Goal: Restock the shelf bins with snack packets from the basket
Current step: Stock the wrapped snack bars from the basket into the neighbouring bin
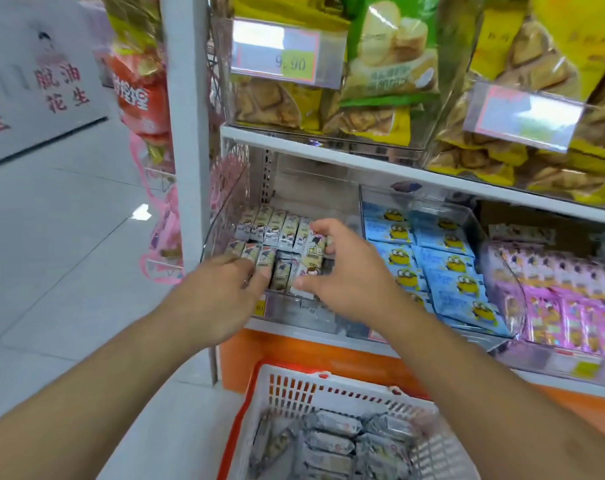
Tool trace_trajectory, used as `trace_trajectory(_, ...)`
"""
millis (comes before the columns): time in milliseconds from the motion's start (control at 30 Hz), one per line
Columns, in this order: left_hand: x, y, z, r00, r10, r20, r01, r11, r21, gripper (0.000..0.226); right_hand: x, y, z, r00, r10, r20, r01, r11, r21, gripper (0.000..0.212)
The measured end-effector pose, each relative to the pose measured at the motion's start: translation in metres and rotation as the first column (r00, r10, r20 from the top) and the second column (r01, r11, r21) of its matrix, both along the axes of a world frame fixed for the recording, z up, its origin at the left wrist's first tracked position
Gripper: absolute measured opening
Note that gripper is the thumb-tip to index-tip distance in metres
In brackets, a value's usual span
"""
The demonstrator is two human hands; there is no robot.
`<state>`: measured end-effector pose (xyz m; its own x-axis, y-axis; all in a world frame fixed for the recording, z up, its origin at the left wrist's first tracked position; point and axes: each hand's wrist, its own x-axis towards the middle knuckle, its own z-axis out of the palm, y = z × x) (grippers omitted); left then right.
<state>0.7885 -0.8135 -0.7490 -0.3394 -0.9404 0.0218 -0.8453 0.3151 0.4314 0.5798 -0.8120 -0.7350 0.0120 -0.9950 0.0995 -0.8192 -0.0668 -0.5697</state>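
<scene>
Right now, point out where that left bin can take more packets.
Bare room: the clear bin's back, between the rear packet row and the back wall. The front rows are crowded under the left hand and right hand. The blue-packet bin alongside looks full.

Small grey-and-cream snack packets (280, 233) stood in neat rows inside the clear shelf bin (224, 216). Below the bin, the white basket (328, 393) with an orange rim held more grey packets (332, 441) lying flat in a pile.
</scene>
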Motion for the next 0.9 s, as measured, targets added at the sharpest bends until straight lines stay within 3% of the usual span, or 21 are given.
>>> trace_trajectory(67,0.006,-0.006,-0.006,0.993,-0.018,0.117,0.008,0.996,0.092,0.056,0.006,-0.032,-0.015,1.0,0.01,-0.011,-0.009,0.996,0.094,0.087)
trace_trajectory(167,0.006,-0.008,-0.007,0.983,-0.032,0.179,0.01,0.993,0.122,0.057,0.015,-0.06,-0.038,0.997,0.044,-0.059,-0.031,0.977,0.213,0.092)
trace_trajectory(333,0.007,-0.012,-0.009,0.985,-0.035,0.168,0.013,0.992,0.129,0.066,0.021,-0.071,-0.056,0.997,0.072,-0.016,-0.066,0.97,0.232,0.083)
trace_trajectory(600,0.004,-0.011,-0.01,0.99,-0.017,0.137,0.0,0.992,0.127,0.06,0.025,-0.067,-0.049,0.995,0.095,-0.021,-0.085,0.959,0.269,0.089)
trace_trajectory(733,0.001,-0.002,-0.001,0.996,-0.003,-0.088,0.005,1.0,0.019,0.042,0.019,-0.046,-0.037,0.998,0.062,0.024,-0.065,0.982,0.179,0.083)
trace_trajectory(833,-0.006,0.013,0.008,0.975,-0.071,-0.209,0.055,0.995,-0.077,0.036,0.012,-0.013,-0.026,0.995,0.085,0.046,-0.085,0.996,0.011,0.057)
trace_trajectory(900,-0.013,0.025,0.008,0.971,-0.105,-0.217,0.095,0.994,-0.053,0.041,0.005,0.018,-0.022,0.991,0.115,0.073,-0.105,0.986,-0.127,0.035)
